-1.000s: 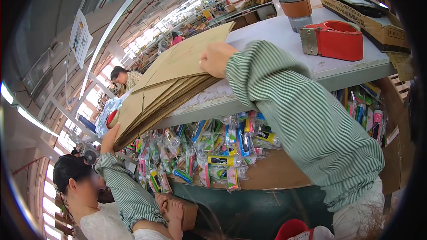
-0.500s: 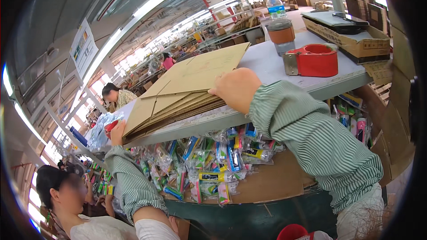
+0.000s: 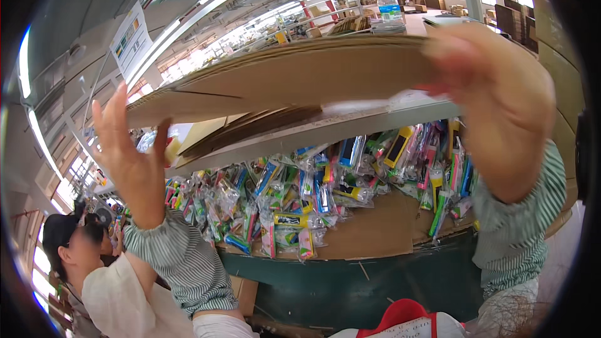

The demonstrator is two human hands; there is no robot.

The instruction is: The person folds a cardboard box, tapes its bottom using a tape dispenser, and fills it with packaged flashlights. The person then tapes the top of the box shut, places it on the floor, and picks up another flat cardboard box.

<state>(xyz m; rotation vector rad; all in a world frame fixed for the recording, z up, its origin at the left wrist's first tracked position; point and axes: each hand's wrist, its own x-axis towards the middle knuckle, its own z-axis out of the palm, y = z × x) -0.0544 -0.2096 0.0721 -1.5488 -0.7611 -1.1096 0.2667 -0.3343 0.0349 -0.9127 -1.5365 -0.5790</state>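
Note:
A flat folded brown cardboard sheet [image 3: 294, 78] is lifted close in front of me, held at both ends. My left hand [image 3: 128, 159] grips its left end with the fingers spread upward behind it. At the sheet's right end is my right hand [image 3: 501, 103], closed over the edge. Both forearms wear green striped sleeves. Under the lifted sheet, more flat cardboard [image 3: 250, 128] lies stacked on a grey upper shelf [image 3: 350, 122].
Several small packaged items in clear bags [image 3: 313, 194] fill the lower shelf. A water bottle [image 3: 389, 7] stands behind on the upper shelf. A person [image 3: 69, 247] sits at the lower left. A red thing [image 3: 404, 313] shows at the bottom edge.
The top cardboard sheet has come up off the stack toward my face. My left hand moved up to its left end, and my right hand rose with its right end.

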